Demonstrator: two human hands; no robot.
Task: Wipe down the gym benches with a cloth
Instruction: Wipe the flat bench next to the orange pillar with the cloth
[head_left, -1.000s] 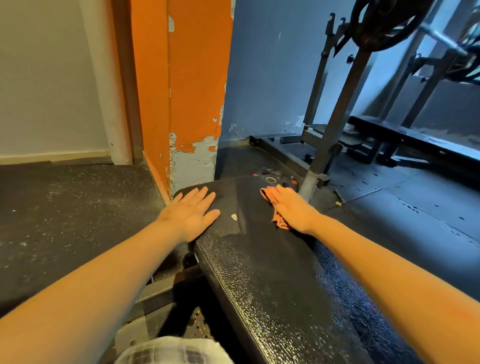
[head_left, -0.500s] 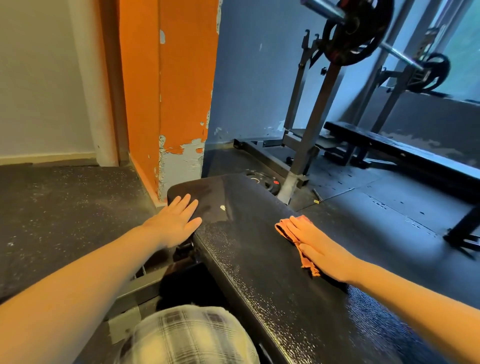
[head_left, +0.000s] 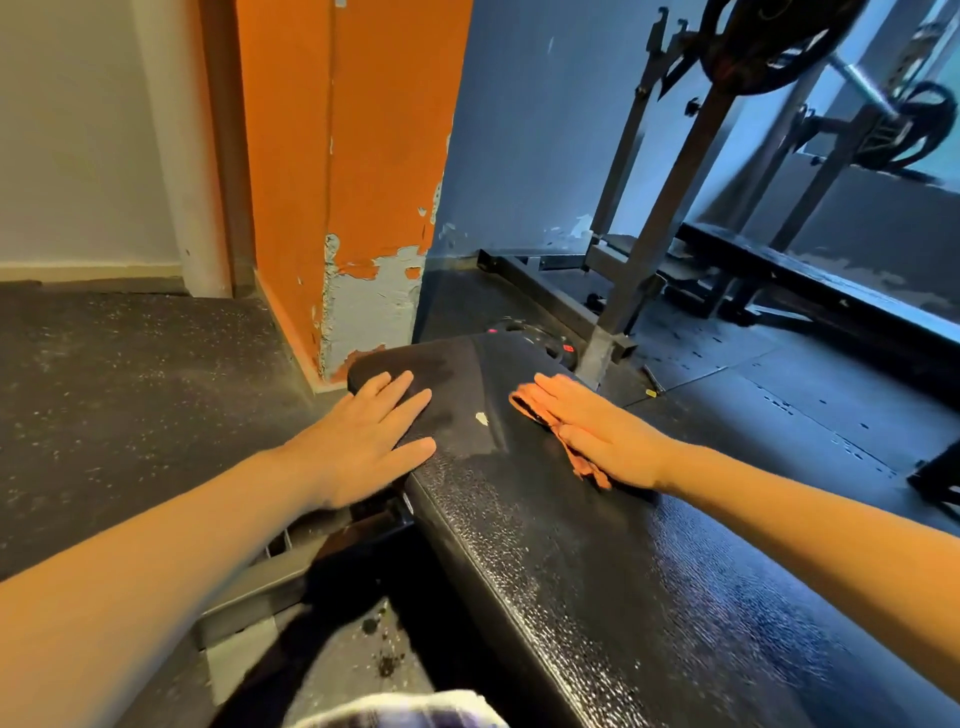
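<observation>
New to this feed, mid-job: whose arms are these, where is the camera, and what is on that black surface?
No machine here: these are a person's two bare arms, filmed by one wide-angle camera on their head, looking forward and down. The black surface is a padded gym bench. The left hand lies flat on its far corner, holding nothing. The right hand presses an orange cloth onto the pad with straight fingers. A small pale fleck sits between the hands.
</observation>
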